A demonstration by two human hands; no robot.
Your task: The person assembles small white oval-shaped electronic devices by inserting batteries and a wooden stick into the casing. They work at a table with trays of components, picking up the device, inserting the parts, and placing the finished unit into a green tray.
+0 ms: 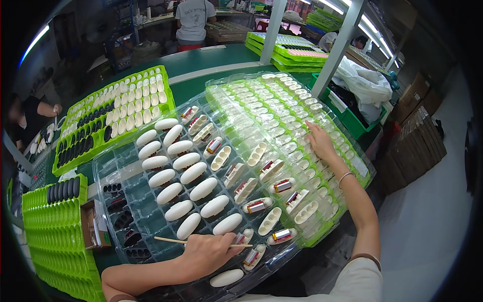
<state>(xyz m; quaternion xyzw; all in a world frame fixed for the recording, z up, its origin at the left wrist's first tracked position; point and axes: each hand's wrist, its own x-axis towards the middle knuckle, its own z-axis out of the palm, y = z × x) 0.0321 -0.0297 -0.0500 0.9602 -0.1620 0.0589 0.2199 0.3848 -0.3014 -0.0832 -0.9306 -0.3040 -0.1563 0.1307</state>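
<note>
My left hand (209, 254) is closed around a thin wooden stick (168, 240) that lies crosswise in its grip. Its fingertips are by a small white oval shell (245, 236) at the near edge of a clear compartment tray (133, 176). That tray bears several closed white oval cases (203, 189) and open white half shells (270, 221), some with a silver-and-red part (257, 205) inside. My right hand (322, 141) reaches over a clear tray atop a light green tray (261, 108) of white shells, its fingers stretched out and touching or just above it.
At the left are a green tray (168, 95) of white and black shells, a green tray (55, 226) with black pieces and a small cardboard box (94, 221). A metal post (338, 50) rises beyond my right hand. Co-workers are at the left (32, 113) and back (192, 22).
</note>
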